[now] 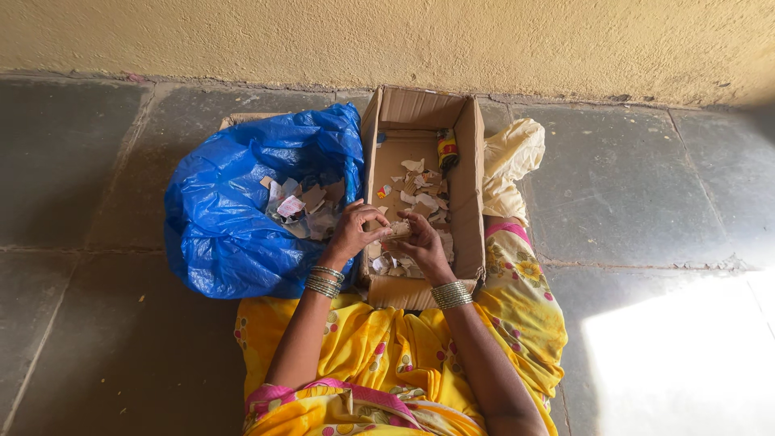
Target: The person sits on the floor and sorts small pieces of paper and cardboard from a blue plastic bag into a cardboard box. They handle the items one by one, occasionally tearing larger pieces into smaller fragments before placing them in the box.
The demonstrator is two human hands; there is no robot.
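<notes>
A small brown scrap of card (397,229) is held between the two hands, above the near end of an open cardboard box (467,182) that lies on the stone floor (646,202). The scrap sits at 3 o'clock from the left hand (355,230) and at 10 o'clock from the right hand (424,242), so the hands meet over it.

Both forearms are stretched forward from the lap, over a yellow flowered cloth (379,347), with metal bangles (327,281) worn at each wrist. The left hand is curled, knuckles up, with the fingers bent toward the thumb. The right hand is turned with its back upward and its fingers pointed toward 10 o'clock.

The left thumb and fingers are pressed together on one end of the scrap; the right fingertips are closed on its other end. How firmly it is pinched cannot be told.

Torn paper pieces (420,190) are scattered inside the box. A blue plastic bag (226,210), at 9 o'clock from the hands, is open and holds more scraps. A cream cloth (508,161) lies at 2 o'clock beside the box.
</notes>
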